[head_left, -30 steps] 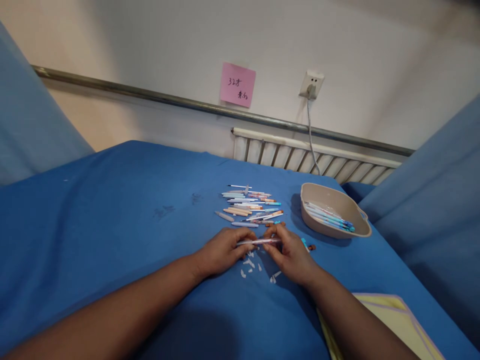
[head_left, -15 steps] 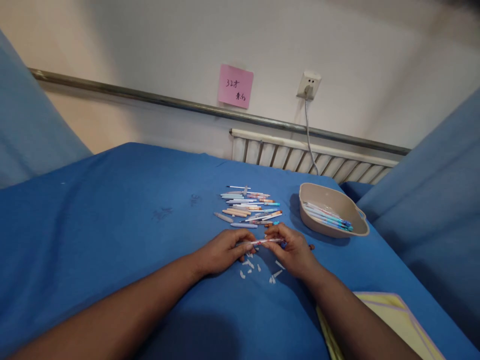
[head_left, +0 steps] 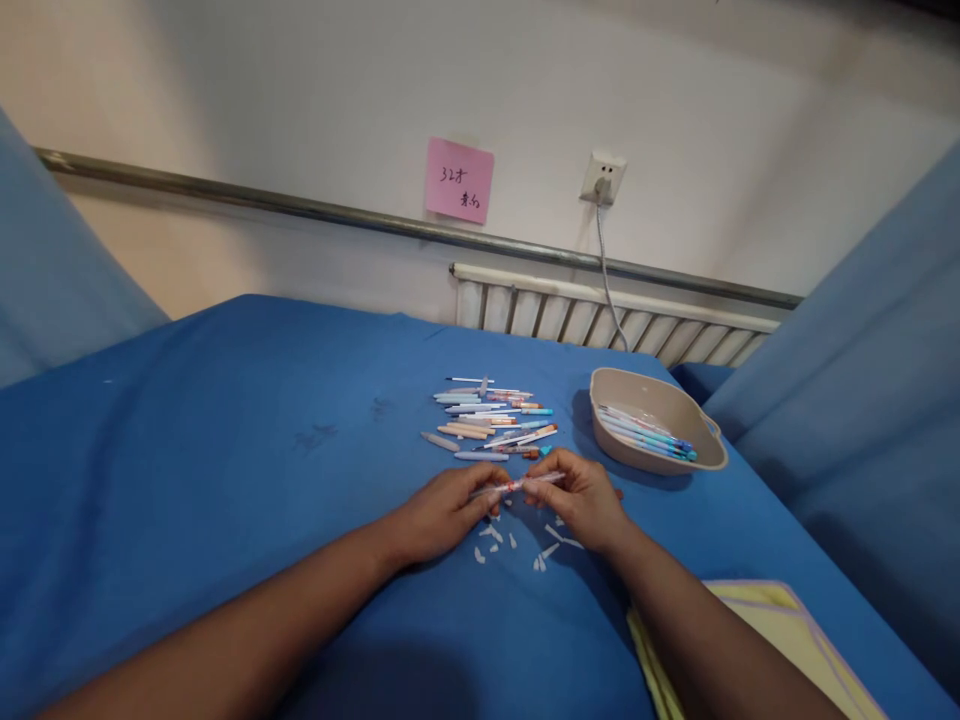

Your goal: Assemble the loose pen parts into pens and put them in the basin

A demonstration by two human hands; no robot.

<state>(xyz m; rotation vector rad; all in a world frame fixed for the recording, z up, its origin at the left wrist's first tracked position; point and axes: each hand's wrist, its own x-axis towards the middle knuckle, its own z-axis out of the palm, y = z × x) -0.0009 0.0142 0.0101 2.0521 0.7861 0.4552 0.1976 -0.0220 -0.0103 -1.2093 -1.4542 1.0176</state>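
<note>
Between my two hands a thin, pale pen barrel with red markings [head_left: 511, 487] is held level. My left hand [head_left: 448, 505] is closed on its left end, thumb in front. With thumb and fingers, my right hand [head_left: 581, 497] pinches its right part. Small white pieces [head_left: 495, 535] lie scattered on the cloth just below my hands. Beyond my fingers is a spread of loose pen parts [head_left: 480, 430], among them pale blue, peach and grey barrels, thin refills and orange-brown pieces. My fingers cover parts of the held barrel.
A beige basket [head_left: 645, 385] holding several blue-tipped pens stands at the right. A yellow cloth [head_left: 772, 620] lies by my right forearm. Blue cloth [head_left: 225, 430] covers the table. Behind are a radiator [head_left: 540, 310], a metal rail [head_left: 300, 205] and a plugged-in cord [head_left: 604, 250].
The view has shifted slightly, so the table things appear a little further left. Both hands keep hold of the pen barrel, with only slight finger movement.
</note>
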